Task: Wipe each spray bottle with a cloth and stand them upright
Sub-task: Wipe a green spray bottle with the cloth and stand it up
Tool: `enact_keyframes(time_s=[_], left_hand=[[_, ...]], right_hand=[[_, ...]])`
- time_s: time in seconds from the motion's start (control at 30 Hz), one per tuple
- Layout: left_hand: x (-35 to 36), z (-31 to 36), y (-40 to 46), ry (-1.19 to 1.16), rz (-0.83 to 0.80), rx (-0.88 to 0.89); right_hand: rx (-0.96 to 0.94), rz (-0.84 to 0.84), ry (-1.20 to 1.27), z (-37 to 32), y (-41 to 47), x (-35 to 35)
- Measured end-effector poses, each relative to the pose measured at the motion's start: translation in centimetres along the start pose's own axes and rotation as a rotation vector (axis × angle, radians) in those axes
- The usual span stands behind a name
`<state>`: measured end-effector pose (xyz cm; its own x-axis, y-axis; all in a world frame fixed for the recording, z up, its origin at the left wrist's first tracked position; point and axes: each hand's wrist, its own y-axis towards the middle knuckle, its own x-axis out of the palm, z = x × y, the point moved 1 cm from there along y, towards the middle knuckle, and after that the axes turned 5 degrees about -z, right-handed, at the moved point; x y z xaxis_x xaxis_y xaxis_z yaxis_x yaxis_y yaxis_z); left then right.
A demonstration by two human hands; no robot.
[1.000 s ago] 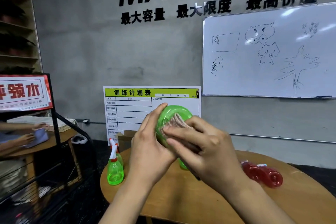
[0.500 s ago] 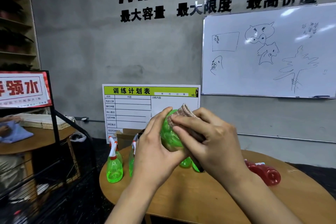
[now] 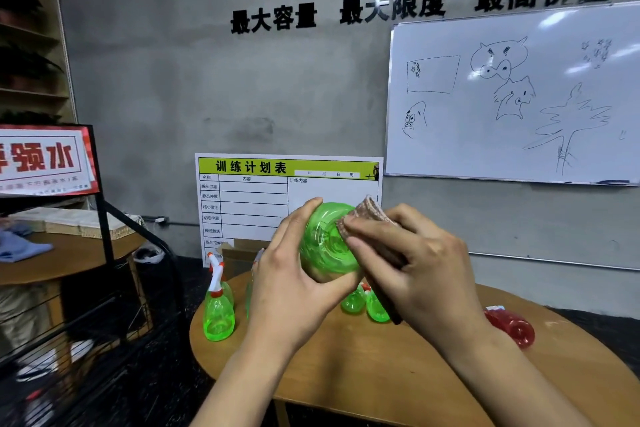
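We hold a green spray bottle (image 3: 325, 243) above the tabletop (image 3: 381, 367), base toward us. Our left hand (image 3: 287, 284) curls its fingers around it; our right hand (image 3: 408, 263) pinches the cloth (image 3: 372, 215) against its rim. We'd best turn it steadily under firm cloth pressure.

"MAXIMUM", cut off at the top, is mounted in black letters on the grey wall (image 3: 145, 80), with "最大容量 最大限度 最高价值" beneath. "训练计划表" is printed on the chart (image 3: 289, 168). "领水" is shown on the red sign (image 3: 41, 158).
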<state>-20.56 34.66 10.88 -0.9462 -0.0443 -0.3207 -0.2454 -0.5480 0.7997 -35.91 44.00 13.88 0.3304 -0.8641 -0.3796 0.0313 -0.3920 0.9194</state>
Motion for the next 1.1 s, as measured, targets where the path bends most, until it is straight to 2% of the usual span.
enact_keyframes(time_s=[0.13,0.3,0.47,0.67,0.8,1.0,1.1], left_hand=[[0.1,-0.5,0.0,-0.005,0.015,0.002],[0.9,-1.8,-0.6,0.009,-0.005,-0.016],[2.1,-4.5,-1.9,-0.022,-0.04,-0.038],[3.8,-9.4,-5.0,-0.082,-0.154,-0.142],[4.8,-12.0,-6.9,-0.3,-0.219,-0.261],[7.2,-18.4,-9.2,-0.285,-0.189,-0.406],[9.1,-22.4,-10.3,-0.256,-0.25,-0.522]], right_hand=[[-0.052,-0.051,0.024,-0.3,-0.6,1.1],[-0.017,-0.078,0.082,0.5,-1.8,2.0],[0.272,0.04,0.424,2.9,-2.4,3.7],[0.553,-0.116,0.665,6.4,-6.1,10.1],[0.709,-0.176,0.805,7.8,-9.4,14.6],[0.894,-0.246,0.879,10.6,-14.2,21.2],[0.983,-0.256,0.886,12.1,-16.1,24.3]])
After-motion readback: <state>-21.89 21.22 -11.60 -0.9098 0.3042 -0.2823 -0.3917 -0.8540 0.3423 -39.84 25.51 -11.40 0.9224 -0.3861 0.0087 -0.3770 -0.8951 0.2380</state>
